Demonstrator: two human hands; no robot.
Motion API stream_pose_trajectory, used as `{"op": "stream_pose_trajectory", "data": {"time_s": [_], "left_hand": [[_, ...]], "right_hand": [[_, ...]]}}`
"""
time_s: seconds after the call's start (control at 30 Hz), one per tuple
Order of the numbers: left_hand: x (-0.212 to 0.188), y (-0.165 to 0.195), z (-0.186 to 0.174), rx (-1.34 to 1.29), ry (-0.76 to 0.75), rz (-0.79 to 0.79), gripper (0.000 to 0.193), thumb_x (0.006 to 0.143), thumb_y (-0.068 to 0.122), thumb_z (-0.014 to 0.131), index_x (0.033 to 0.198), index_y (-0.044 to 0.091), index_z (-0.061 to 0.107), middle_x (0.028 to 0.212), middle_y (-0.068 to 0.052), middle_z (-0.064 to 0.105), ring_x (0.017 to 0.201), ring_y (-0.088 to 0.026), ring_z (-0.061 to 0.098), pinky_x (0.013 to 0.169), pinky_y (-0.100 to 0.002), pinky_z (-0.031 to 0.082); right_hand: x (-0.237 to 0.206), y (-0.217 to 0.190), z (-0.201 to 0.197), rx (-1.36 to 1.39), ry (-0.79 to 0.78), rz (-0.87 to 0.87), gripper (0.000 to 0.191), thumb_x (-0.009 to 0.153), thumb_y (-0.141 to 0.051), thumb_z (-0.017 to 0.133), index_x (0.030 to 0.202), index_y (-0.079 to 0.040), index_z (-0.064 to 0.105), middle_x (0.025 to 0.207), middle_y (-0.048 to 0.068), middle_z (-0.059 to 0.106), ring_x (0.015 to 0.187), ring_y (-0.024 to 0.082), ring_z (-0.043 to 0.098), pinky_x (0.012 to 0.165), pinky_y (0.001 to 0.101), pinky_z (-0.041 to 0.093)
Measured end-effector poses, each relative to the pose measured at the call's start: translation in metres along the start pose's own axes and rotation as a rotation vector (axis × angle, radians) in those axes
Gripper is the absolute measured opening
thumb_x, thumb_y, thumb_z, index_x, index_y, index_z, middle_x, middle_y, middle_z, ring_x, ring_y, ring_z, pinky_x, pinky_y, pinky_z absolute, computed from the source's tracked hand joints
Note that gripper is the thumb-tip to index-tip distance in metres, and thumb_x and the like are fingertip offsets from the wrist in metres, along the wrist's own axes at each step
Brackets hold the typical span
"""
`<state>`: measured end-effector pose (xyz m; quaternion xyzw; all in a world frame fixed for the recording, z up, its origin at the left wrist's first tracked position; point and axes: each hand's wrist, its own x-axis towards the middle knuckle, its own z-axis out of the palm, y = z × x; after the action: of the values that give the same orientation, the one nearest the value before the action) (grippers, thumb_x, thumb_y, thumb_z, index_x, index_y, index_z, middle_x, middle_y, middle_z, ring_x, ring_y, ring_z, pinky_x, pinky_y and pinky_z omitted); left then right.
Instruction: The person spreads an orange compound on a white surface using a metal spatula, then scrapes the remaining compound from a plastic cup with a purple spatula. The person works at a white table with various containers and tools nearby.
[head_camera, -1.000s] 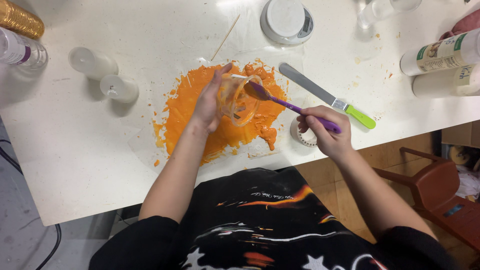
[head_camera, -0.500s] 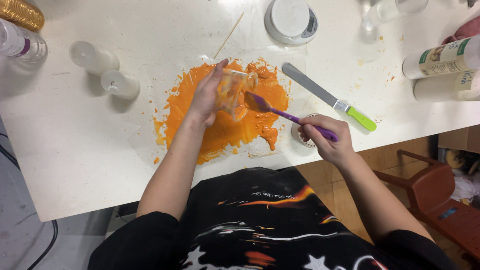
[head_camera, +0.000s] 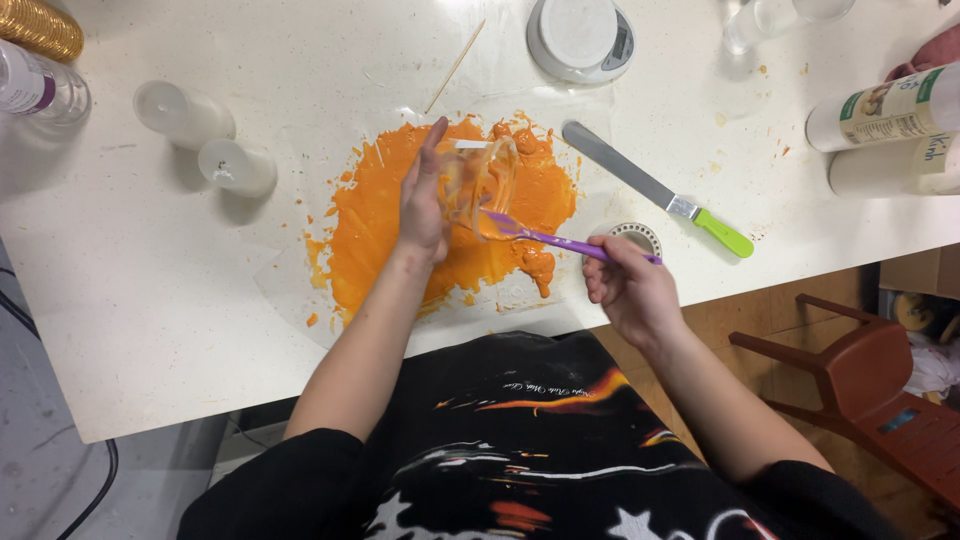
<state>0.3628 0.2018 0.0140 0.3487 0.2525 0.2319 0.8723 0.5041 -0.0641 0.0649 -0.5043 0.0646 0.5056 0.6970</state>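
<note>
White table (head_camera: 150, 330) stretches in front of me, and on it lies a clear plastic sheet (head_camera: 285, 290) covered with a wide orange paste (head_camera: 385, 225). Closest to my body, my right hand (head_camera: 628, 290) has its fingers closed around the handle of a purple spatula (head_camera: 560, 240); compared with a second ago this hand has moved a little lower and the blade now reaches into the mouth of the clear cup (head_camera: 480, 185). My left hand (head_camera: 425, 200) holds this cup tilted on its side above the paste, fingers wrapped around its back, and it has turned the cup more toward the spatula than before. Inside the cup I see only a thin orange film on the wall, so I judge most of the paste is already out. Further away lie a palette knife with green handle (head_camera: 655, 190), two small frosted cups (head_camera: 210, 140), a wooden stick (head_camera: 455, 67) and a round white scale (head_camera: 580, 38).
</note>
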Motion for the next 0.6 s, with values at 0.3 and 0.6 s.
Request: {"op": "stream_pose_trajectory", "data": {"time_s": [0.3,0.6], "left_hand": [[-0.004,0.006,0.003,0.029,-0.086,-0.178,0.097,0.091,0.074,0.048,0.163,0.012,0.026,0.145,-0.018,0.053,0.134,-0.031,0.057,0.095,-0.051,0.062],[0.002,0.011,0.003,-0.031,-0.049,-0.196,0.099,0.088,0.074,0.049,0.16,0.011,0.025,0.146,-0.015,0.053,0.132,-0.031,0.059,0.09,-0.05,0.061]], "right_hand": [[0.004,-0.031,0.02,-0.925,-0.265,-0.742,0.016,0.104,-0.006,0.06,0.115,0.002,0.068,0.099,0.013,0.074,0.084,0.021,0.073,0.076,0.0316,0.061],[0.023,-0.001,-0.003,-0.887,-0.286,-0.478,0.021,0.105,-0.007,0.06,0.121,0.003,0.068,0.099,0.014,0.075,0.085,0.019,0.073,0.076,0.032,0.061]]}}
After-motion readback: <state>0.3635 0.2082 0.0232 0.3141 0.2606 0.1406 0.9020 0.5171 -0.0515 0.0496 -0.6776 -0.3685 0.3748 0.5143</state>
